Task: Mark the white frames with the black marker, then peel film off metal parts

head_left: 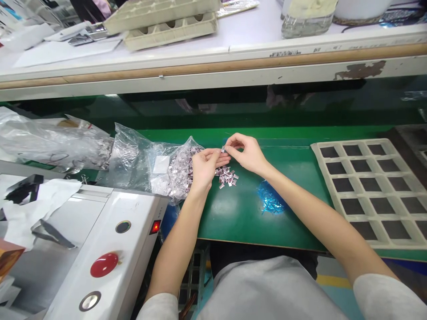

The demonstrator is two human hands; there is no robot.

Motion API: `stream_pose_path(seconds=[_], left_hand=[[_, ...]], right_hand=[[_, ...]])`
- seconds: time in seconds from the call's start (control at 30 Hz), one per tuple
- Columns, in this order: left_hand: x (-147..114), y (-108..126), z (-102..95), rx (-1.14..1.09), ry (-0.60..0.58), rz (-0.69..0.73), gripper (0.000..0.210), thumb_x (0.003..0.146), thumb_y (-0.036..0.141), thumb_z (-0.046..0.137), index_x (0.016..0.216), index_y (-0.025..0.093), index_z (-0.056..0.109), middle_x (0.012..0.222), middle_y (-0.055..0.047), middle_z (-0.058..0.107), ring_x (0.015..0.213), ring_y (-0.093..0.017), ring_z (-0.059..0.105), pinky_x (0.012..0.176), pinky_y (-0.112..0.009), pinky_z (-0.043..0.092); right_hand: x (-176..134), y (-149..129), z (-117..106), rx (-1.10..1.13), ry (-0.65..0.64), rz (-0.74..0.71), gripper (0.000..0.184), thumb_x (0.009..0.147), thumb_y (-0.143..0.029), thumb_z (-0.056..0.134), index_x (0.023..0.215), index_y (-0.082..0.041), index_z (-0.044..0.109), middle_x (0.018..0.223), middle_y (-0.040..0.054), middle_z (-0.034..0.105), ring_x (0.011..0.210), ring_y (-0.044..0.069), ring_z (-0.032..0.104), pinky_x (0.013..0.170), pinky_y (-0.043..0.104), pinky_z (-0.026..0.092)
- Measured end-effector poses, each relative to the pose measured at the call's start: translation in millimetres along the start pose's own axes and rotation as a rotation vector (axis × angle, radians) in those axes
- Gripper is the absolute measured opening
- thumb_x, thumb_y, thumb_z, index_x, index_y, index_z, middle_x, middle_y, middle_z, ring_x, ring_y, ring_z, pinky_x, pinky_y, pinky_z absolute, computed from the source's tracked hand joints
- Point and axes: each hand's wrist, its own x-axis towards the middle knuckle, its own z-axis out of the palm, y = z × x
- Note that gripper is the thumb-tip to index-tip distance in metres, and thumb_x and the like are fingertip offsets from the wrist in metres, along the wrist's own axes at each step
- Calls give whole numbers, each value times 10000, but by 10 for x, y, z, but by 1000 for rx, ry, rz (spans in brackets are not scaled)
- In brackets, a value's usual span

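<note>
Over the green work surface (240, 213) my two hands meet, fingertips almost touching. Between thumb and fingers, my right hand (248, 153) pinches a small silvery metal piece (223, 149). My left hand (205, 166) is closed, thumb pressed against the index finger beside that piece; whatever it may grip is hidden. Just below the fingers lies a loose pile of small metal pieces (227, 177). A clear plastic bag (178, 171) full of similar pieces lies open against my left hand. Near my right forearm is a heap of thin blue strips (271, 198).
At right lies a pale compartment tray (328, 178). A white machine (133, 240) with a red button (104, 265) stands at left, more plastic bags (56, 142) behind it. A shelf edge (213, 66) crosses ahead, carrying stacked trays (170, 33) and a clear container (307, 20).
</note>
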Motion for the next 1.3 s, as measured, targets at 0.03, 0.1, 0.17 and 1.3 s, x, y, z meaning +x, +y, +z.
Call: stream_pose_path(seconds=[0.03,0.1,0.17,1.3], left_hand=[[1,-4,0,9,2,6,134,994,247,781,922,143,737,840,-104,842,872,-244,870,923,-409,729],[3,-9,0,19,4,18,151,988,266,797,925,143,737,826,-98,835,871,-250,871,926,-416,728],[3,-11,1,19,5,27,143,989,257,793,929,139,739,820,-95,831,852,-250,870,917,-417,729],[-24,-8,-182,1175,-93,315,157,847,353,856,804,257,739,892,-74,806,916,-328,759,840,-445,582]], right_hand=[[-2,-1,0,-4,1,0,47,927,-262,678,888,-238,685,919,24,775,890,218,740,881,384,622],[-5,-5,-1,-14,-4,-7,50,930,-265,676,888,-239,684,923,24,775,892,218,739,883,385,624],[-7,-4,-1,-26,-13,-20,56,933,-266,674,886,-239,687,924,23,775,891,216,738,883,384,622],[118,162,-311,-522,-325,148,209,789,-74,832,920,-204,735,915,18,792,853,214,711,802,328,483]])
